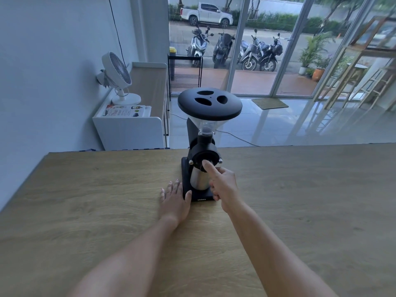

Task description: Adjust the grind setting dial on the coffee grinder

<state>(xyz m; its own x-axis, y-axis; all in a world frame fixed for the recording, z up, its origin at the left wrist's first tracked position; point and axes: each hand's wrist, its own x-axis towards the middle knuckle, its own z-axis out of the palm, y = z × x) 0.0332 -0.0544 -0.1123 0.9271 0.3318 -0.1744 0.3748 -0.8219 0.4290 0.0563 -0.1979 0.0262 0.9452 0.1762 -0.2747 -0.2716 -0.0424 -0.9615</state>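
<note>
A black coffee grinder stands on the wooden table, with a clear hopper under a wide black lid. Its round grind setting dial faces me at mid height, above a steel cup on the black base. My right hand reaches the dial: the index fingertip lies on its centre knob, the thumb is close beside it, and the other fingers are curled. My left hand lies flat on the table left of the base, its thumb against the base edge.
Past the table's far edge are a white cabinet with a desk fan and magazines, a cable on the tiled floor, and glass doors with parked motorbikes outside. The table's left edge runs diagonally near the wall.
</note>
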